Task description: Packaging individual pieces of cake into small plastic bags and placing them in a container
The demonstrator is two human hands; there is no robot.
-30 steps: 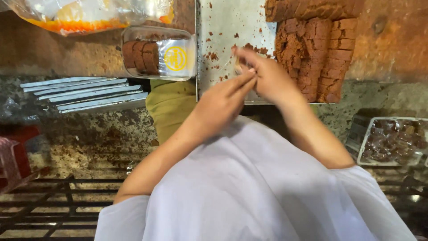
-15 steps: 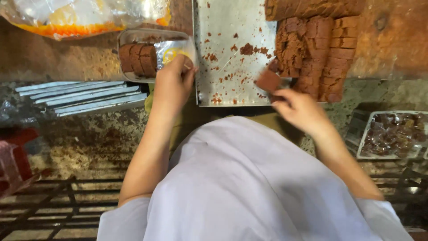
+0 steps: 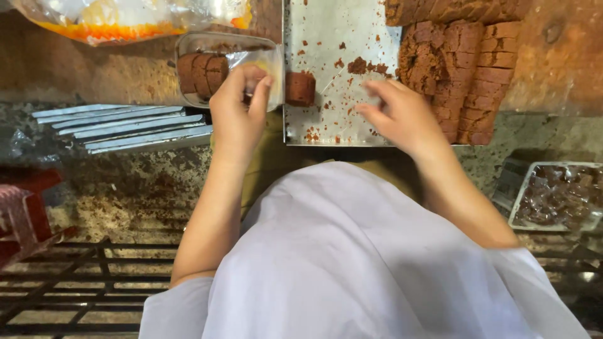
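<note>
Left hand (image 3: 239,107) pinches clear plastic box (image 3: 226,69) w/ brown cake slices (image 3: 202,72) – crumbly, light, grip flat sides; right hand (image 3: 402,116) open, empty.

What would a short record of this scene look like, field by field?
left hand: gripping the edge of a clear plastic box
box contents: brown cake slices standing on edge
right hand: open over a metal tray, holding nothing
loose piece: on the tray's left edge
cake stack: at the tray's right side
crumbs: scattered on the tray
</note>
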